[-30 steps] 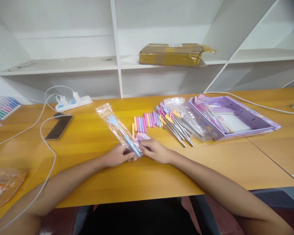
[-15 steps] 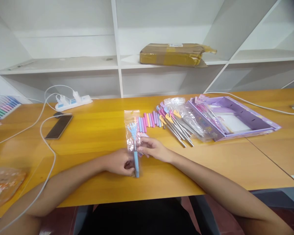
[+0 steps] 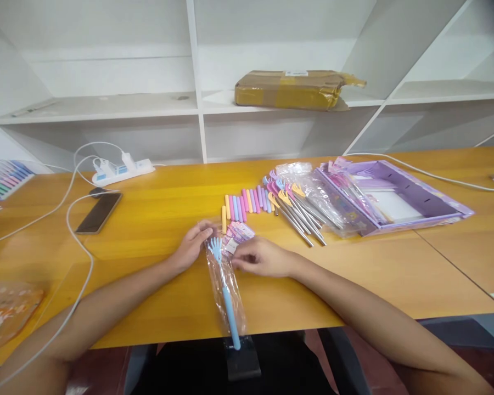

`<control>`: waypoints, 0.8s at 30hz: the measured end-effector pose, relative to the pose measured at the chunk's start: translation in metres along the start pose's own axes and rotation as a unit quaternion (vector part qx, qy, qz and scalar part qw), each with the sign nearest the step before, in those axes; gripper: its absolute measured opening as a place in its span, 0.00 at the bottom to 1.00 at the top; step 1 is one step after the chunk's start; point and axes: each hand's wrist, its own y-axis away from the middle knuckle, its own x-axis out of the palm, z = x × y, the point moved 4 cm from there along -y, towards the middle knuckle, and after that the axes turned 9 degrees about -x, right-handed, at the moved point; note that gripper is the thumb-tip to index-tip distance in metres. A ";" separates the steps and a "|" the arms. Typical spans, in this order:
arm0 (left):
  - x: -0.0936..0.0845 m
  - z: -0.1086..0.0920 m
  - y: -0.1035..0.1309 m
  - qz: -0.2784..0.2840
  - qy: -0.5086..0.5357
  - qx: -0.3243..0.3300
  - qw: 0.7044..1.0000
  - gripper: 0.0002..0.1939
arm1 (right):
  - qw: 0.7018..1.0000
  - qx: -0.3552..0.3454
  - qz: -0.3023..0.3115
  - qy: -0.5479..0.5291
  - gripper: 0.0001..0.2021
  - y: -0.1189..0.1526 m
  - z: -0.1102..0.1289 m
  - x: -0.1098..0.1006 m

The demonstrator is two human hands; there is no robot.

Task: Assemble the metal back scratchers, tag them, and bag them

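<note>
A blue back scratcher point(image 3: 229, 307) with a hand-shaped head and metal shaft lies inside a clear plastic bag point(image 3: 218, 288), its handle end over the table's front edge. My left hand point(image 3: 192, 245) is closed at the bag's upper left corner, thumb and fingers pinching the plastic. Beside the bag's right side, my right hand point(image 3: 265, 258) is curled, its fingertips near a small pile of pink and purple printed cards point(image 3: 239, 233). What those fingertips hold, if anything, is hidden. Behind the cards lie several coloured handle tubes point(image 3: 247, 202) in a row.
Several back scratchers with metal shafts point(image 3: 298, 216) lie to the right, beside clear plastic bags point(image 3: 313, 189) and a purple box point(image 3: 415, 192). A phone point(image 3: 99, 213), power strip point(image 3: 123, 173) and white cable point(image 3: 88, 263) are left. A taped carton point(image 3: 288, 90) sits on the shelf.
The bagged back scratcher has come down toward the table's front edge. My left hand has moved from the handle's side up to the bag's top. My right hand has shifted slightly right.
</note>
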 end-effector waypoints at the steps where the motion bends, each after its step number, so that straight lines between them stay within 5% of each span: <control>1: 0.000 0.000 -0.001 0.002 -0.004 0.000 1.000 0.18 | 0.995 -0.008 -0.035 0.089 0.17 0.001 0.000 -0.010; 4: 0.006 -0.005 0.000 0.038 -0.030 -0.005 0.999 0.24 | 0.950 0.061 -0.115 0.285 0.15 0.007 -0.008 -0.037; 9: 0.015 -0.013 0.004 0.107 0.001 -0.003 0.994 0.30 | 0.921 0.174 -0.081 0.338 0.13 0.017 -0.033 -0.051; 17: 0.018 -0.016 0.005 0.117 -0.008 0.002 0.993 0.32 | 0.961 0.163 -0.103 0.197 0.10 0.017 -0.043 -0.050; 24: 0.014 -0.011 0.005 0.083 -0.022 -0.042 0.995 0.34 | 0.930 0.046 -0.310 0.194 0.13 0.015 -0.016 -0.038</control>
